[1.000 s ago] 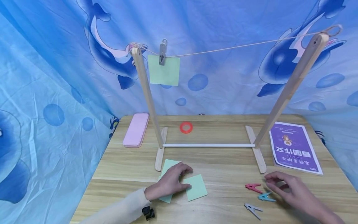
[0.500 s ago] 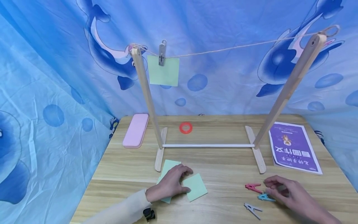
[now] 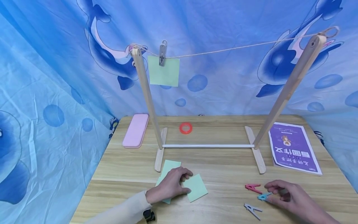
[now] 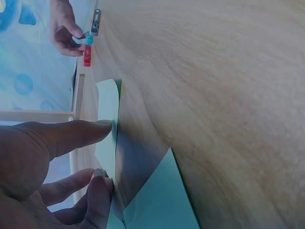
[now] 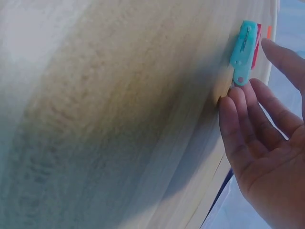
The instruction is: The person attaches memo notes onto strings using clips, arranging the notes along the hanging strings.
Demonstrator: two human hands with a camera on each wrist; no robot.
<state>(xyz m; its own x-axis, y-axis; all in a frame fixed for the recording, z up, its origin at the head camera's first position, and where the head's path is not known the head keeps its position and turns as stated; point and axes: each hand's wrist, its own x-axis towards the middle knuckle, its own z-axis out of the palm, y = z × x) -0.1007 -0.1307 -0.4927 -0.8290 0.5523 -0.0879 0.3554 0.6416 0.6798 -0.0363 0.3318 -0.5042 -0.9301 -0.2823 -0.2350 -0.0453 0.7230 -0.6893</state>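
In the head view, my left hand (image 3: 171, 183) rests on the table beside a pale green sticky note (image 3: 196, 187). Its thumb touches that note's left edge, and the fingers bend loosely near the top corner. More green notes (image 3: 171, 165) lie partly hidden beneath this hand. My right hand (image 3: 291, 199) is at a teal clothespin (image 3: 263, 196), thumb by its handle end and forefinger held apart above it. In the right wrist view the teal clothespin (image 5: 243, 52) still lies on the table. A red clothespin (image 3: 253, 188) and a grey clothespin (image 3: 253, 211) lie close by.
A wooden stand with a white crossbar (image 3: 208, 145) carries a string (image 3: 223, 49). On it hangs a green note (image 3: 165, 74) under a grey clothespin (image 3: 163, 53). Behind are a pink case (image 3: 136, 130), a red tape roll (image 3: 185, 128) and a purple book (image 3: 295, 149).
My right hand has come down and slightly toward me, its thumb now at the teal clothespin's handle. The left hand and the notes have barely moved.
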